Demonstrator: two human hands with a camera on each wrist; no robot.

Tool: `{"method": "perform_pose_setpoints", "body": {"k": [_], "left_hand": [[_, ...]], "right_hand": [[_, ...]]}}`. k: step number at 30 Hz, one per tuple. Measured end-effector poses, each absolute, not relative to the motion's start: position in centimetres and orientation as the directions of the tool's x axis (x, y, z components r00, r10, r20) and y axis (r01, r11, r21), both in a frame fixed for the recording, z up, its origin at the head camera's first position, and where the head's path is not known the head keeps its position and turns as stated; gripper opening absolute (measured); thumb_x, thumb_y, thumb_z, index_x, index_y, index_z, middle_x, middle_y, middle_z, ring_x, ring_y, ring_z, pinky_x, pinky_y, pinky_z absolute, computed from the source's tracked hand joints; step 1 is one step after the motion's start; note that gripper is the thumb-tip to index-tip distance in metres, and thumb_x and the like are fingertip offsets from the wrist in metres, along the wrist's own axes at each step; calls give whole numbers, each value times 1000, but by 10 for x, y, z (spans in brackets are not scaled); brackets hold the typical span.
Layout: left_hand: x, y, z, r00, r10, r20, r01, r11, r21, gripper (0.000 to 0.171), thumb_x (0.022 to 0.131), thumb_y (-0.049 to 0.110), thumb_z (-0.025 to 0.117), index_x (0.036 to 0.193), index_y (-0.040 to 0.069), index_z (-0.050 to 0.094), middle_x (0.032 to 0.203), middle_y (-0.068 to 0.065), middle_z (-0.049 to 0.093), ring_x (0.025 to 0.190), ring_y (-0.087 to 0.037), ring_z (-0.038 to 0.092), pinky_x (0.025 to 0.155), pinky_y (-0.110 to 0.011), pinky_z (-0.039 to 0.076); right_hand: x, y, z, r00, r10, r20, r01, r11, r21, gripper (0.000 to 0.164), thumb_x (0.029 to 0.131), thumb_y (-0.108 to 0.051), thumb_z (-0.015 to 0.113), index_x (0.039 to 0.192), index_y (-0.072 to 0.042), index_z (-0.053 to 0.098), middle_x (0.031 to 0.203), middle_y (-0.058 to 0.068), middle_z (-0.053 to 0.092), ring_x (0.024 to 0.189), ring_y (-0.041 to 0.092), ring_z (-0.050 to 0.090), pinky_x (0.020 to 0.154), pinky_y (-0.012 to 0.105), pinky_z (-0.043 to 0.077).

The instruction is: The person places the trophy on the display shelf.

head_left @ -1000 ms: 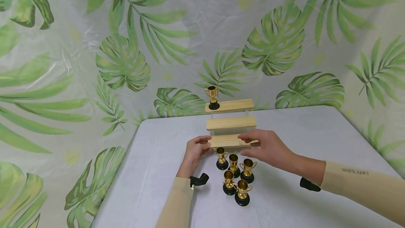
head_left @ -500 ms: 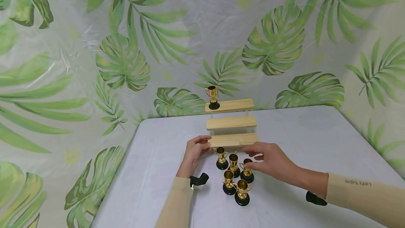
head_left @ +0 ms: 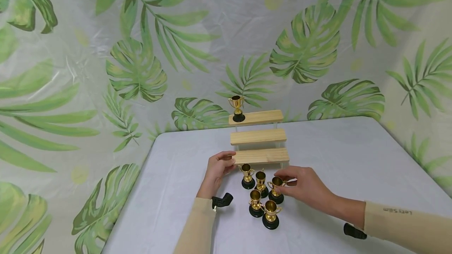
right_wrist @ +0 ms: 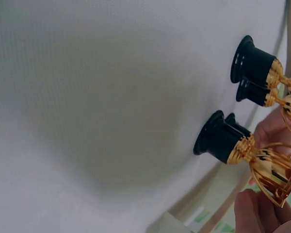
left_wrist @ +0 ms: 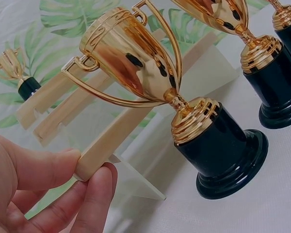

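Observation:
My left hand pinches the left end of the lowest wooden board of a three-tier display stand. In the left wrist view, thumb and fingers close around the board's end. With thumb and fingertips, my right hand grips the cup of the rightmost small gold trophy. The right wrist view shows this trophy's black base low over the white cloth, its cup between thumb and fingers. Several similar trophies stand upright close to its left and front.
Another gold trophy stands on the left end of the top board. The middle board lies below it. A white-covered table carries everything, backed by a leaf-print curtain.
My right hand has come down from the lowest board to the rightmost trophy, and its fingers have closed on the cup. The left hand has stayed at the board's end.

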State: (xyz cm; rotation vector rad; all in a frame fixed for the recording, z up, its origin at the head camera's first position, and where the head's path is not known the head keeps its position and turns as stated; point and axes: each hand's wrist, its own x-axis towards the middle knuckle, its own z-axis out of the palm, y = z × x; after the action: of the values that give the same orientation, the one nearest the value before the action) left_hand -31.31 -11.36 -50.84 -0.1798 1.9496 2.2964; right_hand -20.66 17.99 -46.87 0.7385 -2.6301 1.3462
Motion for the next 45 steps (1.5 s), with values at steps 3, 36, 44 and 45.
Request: {"method": "perform_pose_setpoints", "body": {"k": [3,36,44,45], "left_hand": [[-313,-114,-509,-985,16,-170,-170,-158,973,30,85,-6,73,114,1,74,99,-11,68,80,-17,67,78,-35,60],[-315,-114,-510,-987,16,-158,-159,-170,973,28,86,-7,73,113,1,74,99,-11,68,79,-17,66,73,-30,59],[-314,-114,-511,-989,24,-148,-150,-174,973,30,85,-9,71,114,-2,73,96,-10,68,77,-17,66,72,-30,59],[-314,-114,-511,-989,24,-147,-149,-174,973,30,85,-9,71,114,-2,73,96,-10,68,77,-17,66,72,-30,59]], "right_hand": [[-206,179,-471,-887,-356,294,-445,487,-751,35,81,-30,86,112,-18,75,104,-8,71,95,14,69,77,27,59],[-200,172,-482,-947,-232,221,-308,466,-830,34,78,-21,88,110,-20,76,102,-8,74,85,13,72,71,25,59],[-198,172,-480,-949,-210,237,-311,486,-817,33,77,-19,88,109,-18,77,98,-9,74,83,10,72,71,25,58],[-198,173,-480,-945,-212,248,-322,487,-812,33,78,-19,88,109,-17,77,98,-8,74,83,10,71,71,25,59]]}}
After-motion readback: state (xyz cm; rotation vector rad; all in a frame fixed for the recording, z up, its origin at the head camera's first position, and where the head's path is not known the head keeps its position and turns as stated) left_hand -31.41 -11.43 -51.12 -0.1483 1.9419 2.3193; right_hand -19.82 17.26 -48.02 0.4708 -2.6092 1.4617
